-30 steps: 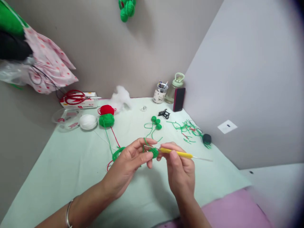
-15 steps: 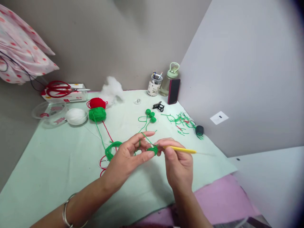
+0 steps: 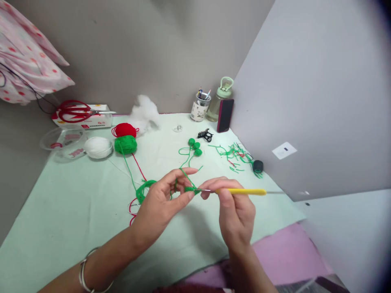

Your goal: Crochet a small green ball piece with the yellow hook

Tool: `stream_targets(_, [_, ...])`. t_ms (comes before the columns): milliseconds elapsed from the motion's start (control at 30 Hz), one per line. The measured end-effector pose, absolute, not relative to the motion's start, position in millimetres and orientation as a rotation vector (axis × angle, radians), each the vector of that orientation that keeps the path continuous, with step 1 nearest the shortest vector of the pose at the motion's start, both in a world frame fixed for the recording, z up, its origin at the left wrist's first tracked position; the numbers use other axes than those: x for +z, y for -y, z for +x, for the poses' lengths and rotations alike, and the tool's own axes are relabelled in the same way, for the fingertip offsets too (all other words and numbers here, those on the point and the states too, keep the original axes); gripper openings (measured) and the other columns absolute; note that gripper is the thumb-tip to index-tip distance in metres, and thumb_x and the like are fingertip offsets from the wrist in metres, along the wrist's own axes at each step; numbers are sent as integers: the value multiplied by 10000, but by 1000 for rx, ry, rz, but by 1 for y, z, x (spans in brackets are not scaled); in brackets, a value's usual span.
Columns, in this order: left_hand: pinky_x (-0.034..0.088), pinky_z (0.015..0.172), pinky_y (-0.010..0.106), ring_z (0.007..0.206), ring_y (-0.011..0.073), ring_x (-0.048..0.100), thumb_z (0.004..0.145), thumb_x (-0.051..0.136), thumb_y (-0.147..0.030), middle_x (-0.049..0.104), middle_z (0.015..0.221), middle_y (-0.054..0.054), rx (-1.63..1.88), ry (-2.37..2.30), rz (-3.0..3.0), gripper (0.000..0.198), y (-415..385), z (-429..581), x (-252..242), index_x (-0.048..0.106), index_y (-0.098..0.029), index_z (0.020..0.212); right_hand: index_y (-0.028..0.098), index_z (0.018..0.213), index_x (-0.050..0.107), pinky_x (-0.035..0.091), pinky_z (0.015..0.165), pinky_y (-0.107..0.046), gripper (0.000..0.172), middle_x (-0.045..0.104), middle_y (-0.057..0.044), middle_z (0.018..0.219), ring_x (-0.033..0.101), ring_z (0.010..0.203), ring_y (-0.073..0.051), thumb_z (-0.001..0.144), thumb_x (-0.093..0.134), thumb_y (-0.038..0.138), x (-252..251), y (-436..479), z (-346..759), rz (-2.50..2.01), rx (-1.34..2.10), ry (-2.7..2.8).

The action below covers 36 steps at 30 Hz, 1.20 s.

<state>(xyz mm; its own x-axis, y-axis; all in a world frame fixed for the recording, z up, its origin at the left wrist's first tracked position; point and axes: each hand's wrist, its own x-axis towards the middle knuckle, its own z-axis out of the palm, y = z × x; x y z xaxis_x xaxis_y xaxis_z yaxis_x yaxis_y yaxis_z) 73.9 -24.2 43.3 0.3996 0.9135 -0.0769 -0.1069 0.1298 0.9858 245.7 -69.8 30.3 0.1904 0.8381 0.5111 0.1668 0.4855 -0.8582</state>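
Note:
My left hand (image 3: 171, 191) pinches a small green crochet piece (image 3: 192, 189) between thumb and fingers, with green yarn running over the raised index finger. A crochet hook (image 3: 244, 191) with a yellow handle lies in the closed grip of my right hand (image 3: 233, 207). Its thin metal tip points left and meets the crochet piece; whether it is inside a stitch I cannot tell. Behind my left hand lies a loose coil of green yarn (image 3: 141, 193). Beyond both hands sit several small green crocheted balls (image 3: 196, 145) with yarn tails.
At the back left are a green yarn ball (image 3: 126, 145), red yarn (image 3: 124, 130), white yarn (image 3: 98, 147), stuffing (image 3: 145, 114), plastic tubs (image 3: 62, 140) and red scissors (image 3: 75, 112) on a box. Farther right stand a pen tin (image 3: 200, 108), bottle (image 3: 222, 93), phone (image 3: 225, 116), hair claw (image 3: 205, 135) and yarn scraps (image 3: 235, 152).
My right hand has moved to the right with the crochet hook, so more of its metal tip shows beside the crochet piece. My left hand keeps its hold, shifted slightly left.

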Motion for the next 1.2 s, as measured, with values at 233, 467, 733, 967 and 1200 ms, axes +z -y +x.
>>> stream_targets(233, [446,799,282,793,133,539,864,833,-243,638,895,-28,979,-894,1144,427,30,82,44,750,-296,1280,228,1256,727,630,773,-344,308,767,-96,1065,738,976,-218,1006,614,88,16,73,240,-1074,-268,1767])
stream_targets(467, [442,775,258,575,64,337,820,907,-311,468,612,-97,774,-652,676,493,17,79,42,778,-220,1288,256,1106,778,599,714,-334,251,752,-45,944,696,822,-178,1054,555,154,21,68,244,-1002,272,1370])
stream_targets(733, [450,870,269,884,138,570,807,924,-286,653,913,-13,939,-694,830,444,20,86,40,819,-335,1236,283,1087,794,622,775,-336,231,806,-36,984,747,929,-191,1039,608,156,26,59,239,-992,458,1388])
stream_targets(967, [461,854,274,739,100,494,782,936,-342,644,837,-12,812,-655,572,439,19,86,34,842,-252,1201,312,1189,798,624,771,-350,343,798,-59,1061,747,952,-209,976,669,76,20,65,239,-1089,-36,1587])
stream_targets(1200, [444,970,299,963,153,593,836,884,-276,724,960,-5,874,-669,774,369,15,85,36,841,-336,1198,285,1003,825,576,702,-317,180,780,-34,919,686,808,-174,1031,649,261,24,56,242,-1000,654,1209])
